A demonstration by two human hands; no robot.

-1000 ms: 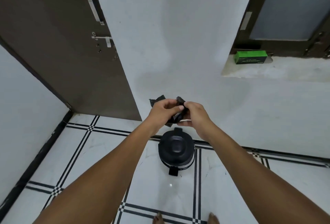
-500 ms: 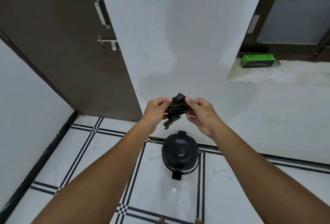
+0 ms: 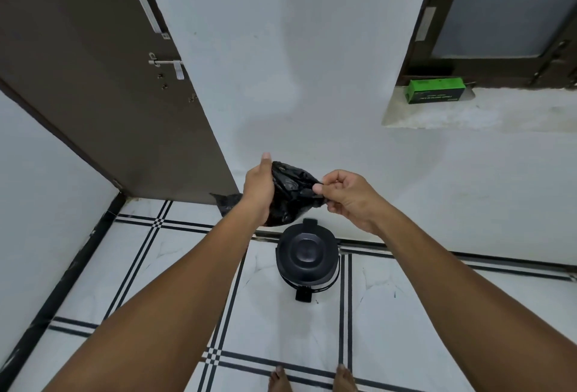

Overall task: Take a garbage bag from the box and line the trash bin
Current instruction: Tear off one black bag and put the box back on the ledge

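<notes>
A crumpled black garbage bag (image 3: 292, 195) hangs in the air between both hands, partly spread out, with a loose corner sticking out left of my wrist. My left hand (image 3: 258, 187) grips the bag's left side, fingers up along it. My right hand (image 3: 345, 196) pinches its right edge between thumb and fingers. Directly below the bag stands the black pedal trash bin (image 3: 307, 256) on the tiled floor, its lid closed and its pedal facing me. The green garbage bag box (image 3: 434, 90) lies on the window ledge at the upper right.
A brown door (image 3: 93, 79) with a latch and handle stands open at the left. A white wall runs behind the bin. The window ledge (image 3: 468, 114) juts out at the right. My bare toes (image 3: 312, 379) show at the bottom edge.
The bag has been pulled wider between my hands, from a tight wad into a looser, larger shape. The hands have moved apart.
</notes>
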